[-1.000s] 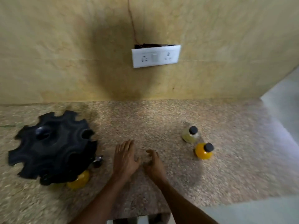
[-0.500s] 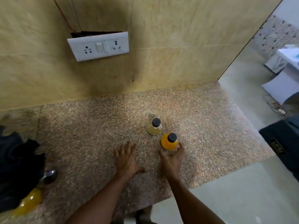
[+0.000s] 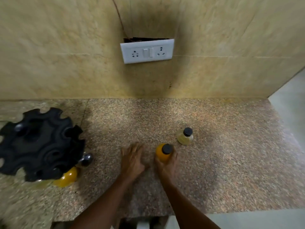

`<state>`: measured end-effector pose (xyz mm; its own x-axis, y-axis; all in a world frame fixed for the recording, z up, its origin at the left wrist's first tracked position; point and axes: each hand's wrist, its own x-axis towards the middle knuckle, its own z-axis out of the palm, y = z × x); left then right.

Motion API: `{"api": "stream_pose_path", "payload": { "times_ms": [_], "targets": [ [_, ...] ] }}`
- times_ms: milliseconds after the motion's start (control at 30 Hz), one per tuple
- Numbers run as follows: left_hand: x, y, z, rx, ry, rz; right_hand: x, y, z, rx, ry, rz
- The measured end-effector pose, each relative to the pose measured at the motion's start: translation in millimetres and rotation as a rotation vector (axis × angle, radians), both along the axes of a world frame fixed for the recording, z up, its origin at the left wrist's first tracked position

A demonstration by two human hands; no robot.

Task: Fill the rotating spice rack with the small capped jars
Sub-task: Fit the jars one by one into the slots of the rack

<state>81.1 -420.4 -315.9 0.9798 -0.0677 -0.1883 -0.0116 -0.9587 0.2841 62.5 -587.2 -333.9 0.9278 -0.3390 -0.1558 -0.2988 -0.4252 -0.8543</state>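
The black rotating spice rack (image 3: 39,146) stands at the left of the granite counter (image 3: 231,162). A yellow jar (image 3: 66,178) sits in its lower tier at the front, and a dark-capped jar (image 3: 85,159) pokes out at its right side. My right hand (image 3: 165,164) grips an orange jar with a black cap (image 3: 163,152), lifted just off the counter. A pale yellow jar with a black cap (image 3: 185,136) stands upright to its right, farther back. My left hand (image 3: 132,160) rests flat on the counter with fingers spread, between the rack and the orange jar.
A white socket and switch plate (image 3: 146,51) hangs on the beige wall behind. The counter ends at the right (image 3: 280,129) with grey floor (image 3: 293,100) beyond, and its front edge (image 3: 148,215) runs near my forearms.
My right hand reached to the orange jar and closed around it, then drew it left toward me. The camera swung right and back. My left hand stayed flat on the counter.
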Motion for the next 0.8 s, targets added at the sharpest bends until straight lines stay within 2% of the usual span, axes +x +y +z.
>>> {"api": "stream_pose_path", "payload": {
  "times_ms": [133,200,300,467,533,600,800],
  "targets": [
    [-4.7,62.4,24.0,-0.009,-0.268,0.126,7.4,58.2,9.2,-0.019,-0.005,0.17],
    [-3.4,90.2,46.7,0.076,-0.31,0.193,11.3,82.1,15.4,-0.078,-0.017,0.23],
    [-8.2,135.3,75.2,0.18,-0.282,0.37,11.4,124.5,27.3,-0.009,-0.046,0.329],
    [-25.9,188.5,60.7,0.023,-0.208,0.586,13.5,174.7,31.1,0.027,-0.073,0.511],
    [-32.5,192.9,60.5,-0.023,-0.099,0.651,14.5,185.5,35.6,0.049,-0.066,0.597],
    [-39.1,193.6,64.4,0.012,-0.029,0.67,16.6,194.9,38.0,0.044,-0.052,0.693],
    [-68.1,230.9,60.3,0.095,-0.09,0.541,16.9,223.7,28.0,0.005,0.047,0.892]
  ]
}}
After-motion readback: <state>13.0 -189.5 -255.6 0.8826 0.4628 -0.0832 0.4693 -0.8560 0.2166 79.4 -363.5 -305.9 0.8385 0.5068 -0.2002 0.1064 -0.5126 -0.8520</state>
